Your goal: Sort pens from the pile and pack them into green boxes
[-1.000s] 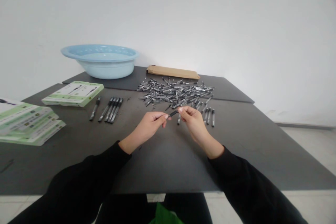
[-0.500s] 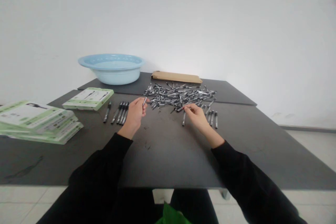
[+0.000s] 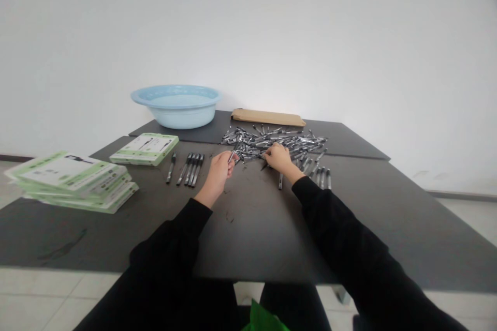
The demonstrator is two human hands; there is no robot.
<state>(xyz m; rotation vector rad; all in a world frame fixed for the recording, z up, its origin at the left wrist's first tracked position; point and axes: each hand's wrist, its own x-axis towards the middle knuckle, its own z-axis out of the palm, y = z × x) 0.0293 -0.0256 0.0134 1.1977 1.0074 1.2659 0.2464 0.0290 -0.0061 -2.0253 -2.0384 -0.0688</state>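
Note:
My left hand is closed around a dark, clear-barrelled pen, which points up and away over the near left edge of a pile of pens. At the front of that pile, my right hand has its fingers pinched down on a pen; only a dark end shows below the fingertips. Under the right wrist a single pen lies on the table. Left of my left hand several pens lie side by side, with one pen a little apart.
A stack of green-and-white boxes stands at the left, with more flat boxes behind. At the back are a light blue basin and a brown cardboard piece. Several pens lie in a row right of the right forearm.
The view has shifted slightly left, so things appear further right. My right hand has reached forward and down into the pile's front edge. My left hand still holds its pen.

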